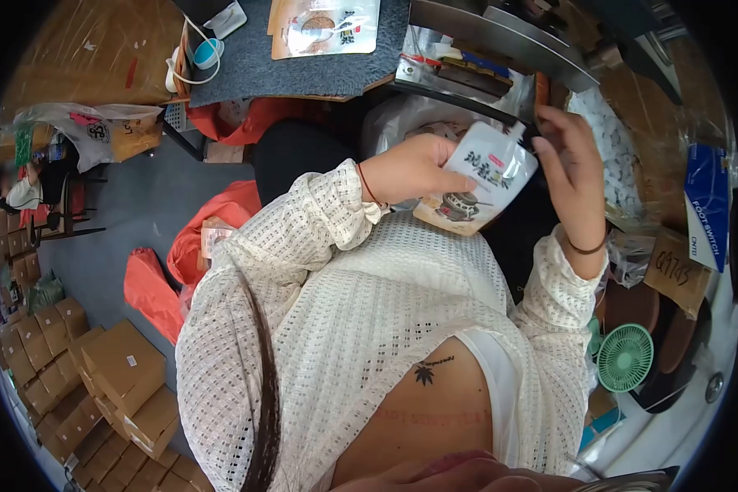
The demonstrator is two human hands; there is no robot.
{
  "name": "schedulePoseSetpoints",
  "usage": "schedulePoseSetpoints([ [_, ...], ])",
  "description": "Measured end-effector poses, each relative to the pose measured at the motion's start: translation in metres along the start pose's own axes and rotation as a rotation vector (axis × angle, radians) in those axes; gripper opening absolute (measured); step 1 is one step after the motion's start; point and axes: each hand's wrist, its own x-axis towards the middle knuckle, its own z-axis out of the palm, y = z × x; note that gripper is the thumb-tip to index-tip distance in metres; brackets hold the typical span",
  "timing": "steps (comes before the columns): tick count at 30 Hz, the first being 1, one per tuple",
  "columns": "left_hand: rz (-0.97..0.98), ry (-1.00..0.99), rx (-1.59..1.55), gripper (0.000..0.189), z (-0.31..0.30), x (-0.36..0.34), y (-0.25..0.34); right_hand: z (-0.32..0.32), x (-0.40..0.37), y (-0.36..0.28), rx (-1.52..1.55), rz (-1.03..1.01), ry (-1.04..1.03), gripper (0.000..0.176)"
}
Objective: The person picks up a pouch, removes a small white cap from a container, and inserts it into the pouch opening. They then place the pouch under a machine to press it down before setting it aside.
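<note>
My left hand point(418, 168) grips a spouted stand-up pouch point(488, 176), thumb over its printed front. This pouch is white and tan, with dark lettering and a picture of a pot. It is tilted, its short white spout point(517, 131) pointing up and to the right. Close to the spout, at the pouch's right corner, is my right hand point(572, 160). Its thumb and bent fingers are apart, and nothing shows between them. Just beyond both hands stands a metal machine point(500, 49) with a dark front edge.
More printed pouches point(328, 29) lie on a grey-blue mat point(246, 70). Small white pieces point(607, 148) fill a bag at right, near a blue foot-switch box point(708, 205) and a green fan point(625, 357). Red bags point(152, 291) and cardboard boxes point(123, 369) occupy the floor at left.
</note>
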Motion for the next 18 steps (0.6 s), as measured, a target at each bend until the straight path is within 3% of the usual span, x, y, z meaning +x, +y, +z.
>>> schedulePoseSetpoints([
  [2, -0.005, 0.043, -0.056, 0.033, -0.007, 0.010, 0.000, -0.016, -0.005, 0.009, -0.104, -0.094, 0.084, 0.029],
  [5, 0.025, 0.125, -0.111, 0.037, -0.032, 0.036, 0.009, -0.019, -0.013, 0.020, -0.012, -0.003, 0.108, 0.022],
  [8, 0.015, 0.151, -0.250, 0.036, -0.039, 0.048, 0.022, -0.006, -0.024, 0.018, 0.472, 0.351, 0.043, 0.018],
  [10, 0.046, 0.170, -0.261, 0.032, -0.046, 0.055, 0.017, -0.005, -0.027, 0.008, 0.401, 0.407, -0.015, 0.017],
  [11, 0.125, 0.140, -0.265, 0.040, -0.046, 0.054, 0.014, -0.008, -0.030, 0.011, 0.332, 0.404, -0.063, 0.018],
  [12, 0.168, 0.319, -0.086, 0.043, -0.053, 0.051, 0.015, -0.009, -0.032, 0.016, 0.263, 0.403, -0.111, 0.018],
  [13, 0.208, 0.495, 0.095, 0.046, -0.064, 0.044, 0.018, -0.002, -0.036, 0.027, 0.159, 0.204, -0.030, 0.020],
  [14, 0.244, 0.666, 0.277, 0.050, -0.075, 0.036, 0.023, -0.004, -0.036, 0.029, 0.175, 0.232, -0.020, 0.020],
  [16, 0.575, 1.118, 0.973, 0.062, -0.118, 0.021, 0.037, -0.011, -0.037, 0.029, 0.206, 0.295, -0.003, 0.021],
  [18, 0.469, 0.985, 1.552, 0.068, -0.145, -0.007, 0.035, -0.007, -0.035, 0.021, 0.233, 0.269, 0.061, 0.018],
])
